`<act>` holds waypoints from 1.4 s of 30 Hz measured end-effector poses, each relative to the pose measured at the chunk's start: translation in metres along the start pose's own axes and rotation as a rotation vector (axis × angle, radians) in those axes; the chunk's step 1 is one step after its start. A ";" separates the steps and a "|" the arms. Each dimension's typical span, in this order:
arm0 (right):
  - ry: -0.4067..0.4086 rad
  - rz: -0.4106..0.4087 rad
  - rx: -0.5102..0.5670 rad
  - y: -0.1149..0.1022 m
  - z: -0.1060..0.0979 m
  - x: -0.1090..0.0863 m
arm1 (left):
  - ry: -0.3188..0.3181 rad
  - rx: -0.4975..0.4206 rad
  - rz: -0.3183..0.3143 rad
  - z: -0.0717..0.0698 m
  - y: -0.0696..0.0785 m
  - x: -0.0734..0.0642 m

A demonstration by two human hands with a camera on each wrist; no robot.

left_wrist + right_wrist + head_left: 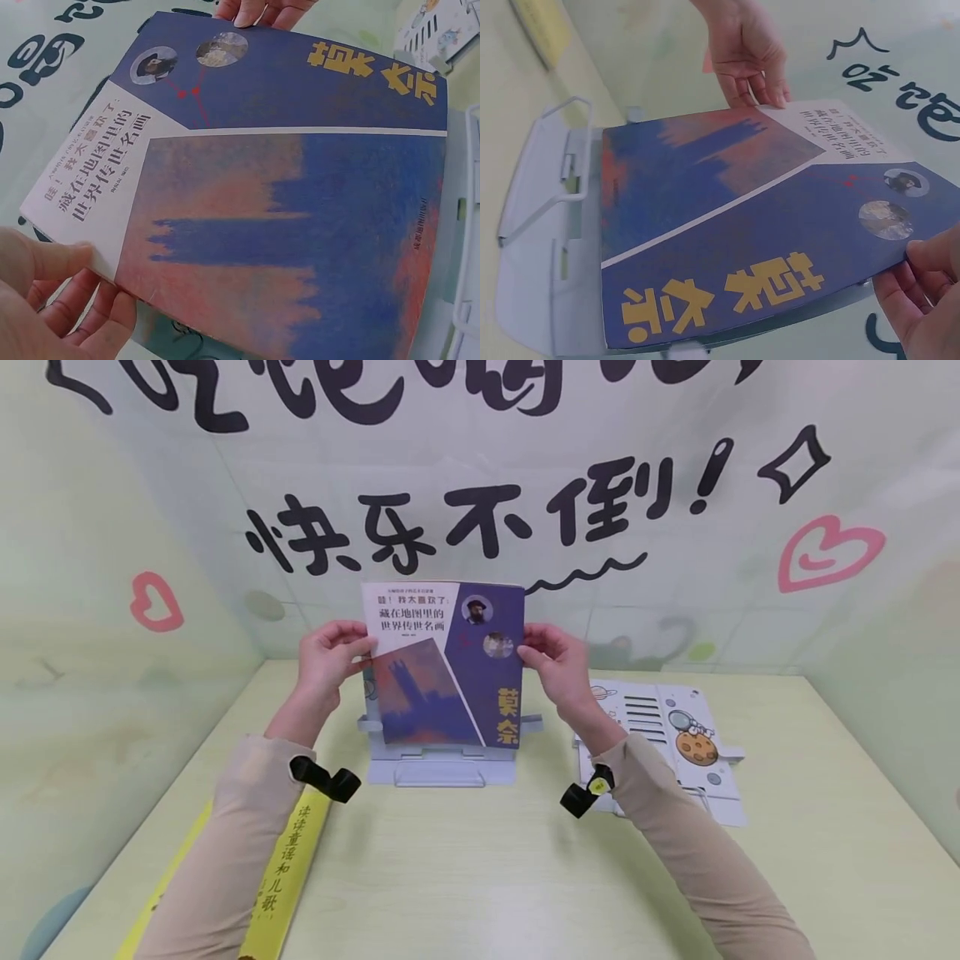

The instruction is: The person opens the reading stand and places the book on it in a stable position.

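Between both hands stands a book [480,668] with a blue and white cover, a painting on its front and yellow characters at the lower right. The left hand [330,660] pinches its left edge, thumb on the cover, as the left wrist view also shows with the left hand [60,292]. At the opposite edge the right hand [557,664] pinches it the same way; the right wrist view has this right hand [922,292] near a corner. Behind and below the book is a light grey book stand [442,772], its upper part mostly hidden by the book.
A second stand [660,743], folded flat and printed with an astronaut and planets, lies right, partly behind the right forearm. Under the left forearm lies a yellow book [288,860]. A wall sheet [450,460] with large black characters rises behind the table [450,877].
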State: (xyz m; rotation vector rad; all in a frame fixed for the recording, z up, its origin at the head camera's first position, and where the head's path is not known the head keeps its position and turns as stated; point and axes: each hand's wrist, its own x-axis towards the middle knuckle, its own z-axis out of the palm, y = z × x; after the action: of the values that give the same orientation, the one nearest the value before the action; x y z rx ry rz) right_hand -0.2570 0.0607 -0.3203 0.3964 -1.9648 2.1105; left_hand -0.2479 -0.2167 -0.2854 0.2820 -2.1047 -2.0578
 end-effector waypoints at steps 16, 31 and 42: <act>0.060 0.024 -0.197 0.024 0.015 -0.009 | 0.016 0.145 -0.037 -0.007 -0.031 0.006; 0.074 0.079 -0.242 0.026 0.015 -0.010 | 0.050 0.260 -0.030 -0.004 -0.031 0.005; 0.089 0.068 -0.279 0.030 0.013 -0.013 | 0.104 0.179 -0.017 -0.004 -0.036 -0.003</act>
State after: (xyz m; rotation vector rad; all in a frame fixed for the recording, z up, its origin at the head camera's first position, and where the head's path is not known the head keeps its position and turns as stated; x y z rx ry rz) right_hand -0.2545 0.0459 -0.3523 0.1824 -2.2051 1.8190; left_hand -0.2438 -0.2208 -0.3211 0.4242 -2.2318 -1.8224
